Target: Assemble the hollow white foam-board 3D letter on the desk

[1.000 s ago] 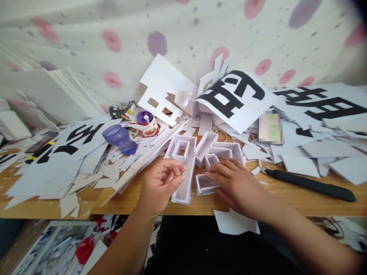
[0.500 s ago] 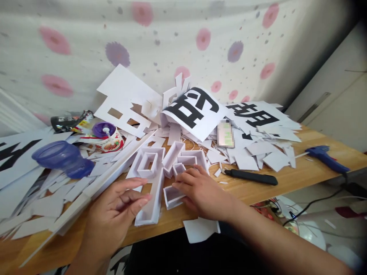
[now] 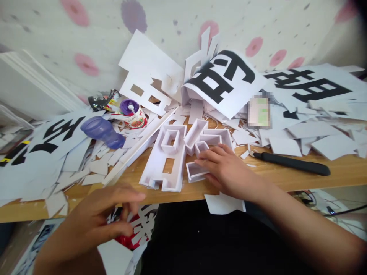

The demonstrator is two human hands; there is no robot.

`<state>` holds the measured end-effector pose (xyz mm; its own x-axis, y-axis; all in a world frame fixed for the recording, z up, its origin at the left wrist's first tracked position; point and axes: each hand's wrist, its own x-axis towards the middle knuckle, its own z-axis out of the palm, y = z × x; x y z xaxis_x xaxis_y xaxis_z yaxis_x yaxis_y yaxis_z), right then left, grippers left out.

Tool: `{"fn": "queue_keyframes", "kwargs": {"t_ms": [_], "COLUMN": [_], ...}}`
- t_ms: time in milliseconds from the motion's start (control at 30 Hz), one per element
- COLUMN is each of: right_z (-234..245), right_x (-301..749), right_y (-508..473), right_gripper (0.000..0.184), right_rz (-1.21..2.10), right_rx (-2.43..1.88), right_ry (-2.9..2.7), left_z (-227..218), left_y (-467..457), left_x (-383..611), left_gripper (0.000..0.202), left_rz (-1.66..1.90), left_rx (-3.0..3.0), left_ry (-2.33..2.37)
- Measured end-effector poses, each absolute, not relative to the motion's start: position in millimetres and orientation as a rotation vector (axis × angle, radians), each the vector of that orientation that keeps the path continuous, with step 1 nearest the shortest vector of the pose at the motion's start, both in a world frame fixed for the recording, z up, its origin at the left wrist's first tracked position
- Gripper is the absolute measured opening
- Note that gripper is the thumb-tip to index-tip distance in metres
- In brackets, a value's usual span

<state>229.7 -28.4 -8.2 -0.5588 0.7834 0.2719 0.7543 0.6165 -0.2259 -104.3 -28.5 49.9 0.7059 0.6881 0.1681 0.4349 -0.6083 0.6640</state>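
A white foam-board character [image 3: 155, 162] with raised walls lies on the table in front of me. Its right part [image 3: 196, 134] consists of several narrow walled troughs set at angles. My right hand [image 3: 229, 168] rests over the lower troughs, its fingers bent around the walls of the white piece; the fingertips are partly hidden. Short of the table's front edge, my left hand [image 3: 106, 214] hangs empty, thumb and fingers apart. A black utility knife [image 3: 292, 163] lies to the right of the character. One long white strip [image 3: 137, 147] slants along its left side.
Paper and foam-board scraps [image 3: 97, 166] cover much of the wooden table [image 3: 272, 176]. A purple jar [image 3: 100, 131] and a paper cup [image 3: 137, 119] stand left. Behind are a curled printed sheet [image 3: 235, 103] and a cut-out board [image 3: 143, 63]. A white scrap [image 3: 225, 203] overhangs the front edge.
My left hand has moved away from the character, down and left past the table edge. My right hand stays on the troughs. The camera view has tilted down and swung left.
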Motion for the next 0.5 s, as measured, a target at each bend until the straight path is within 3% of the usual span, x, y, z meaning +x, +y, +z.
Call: {"fn": "queue_keyframes", "kwargs": {"t_ms": [167,333,433,500], "right_z": [-9,-11,-12,-13], "right_x": [230,230,230,229], "right_y": [-28,-28,-28,-28], "right_gripper": [0.037,0.036,0.036,0.035], "right_rz": [0.093,0.08,0.058,0.057], "right_rx": [-1.225,-1.217,-1.222,-1.22], "right_ry": [-2.49,-2.492,-2.481,-2.479], "left_z": [49,26,11,4], "left_y": [-26,-26,-29,-30], "left_x": [-112,-52,-13,4], "left_gripper": [0.025,0.018,0.003,0.015], "left_rz": [0.508,0.696,0.669,0.621], "left_rx": [2.582,2.768,2.726,2.697], "left_ry": [1.058,1.316,1.446,1.508]}}
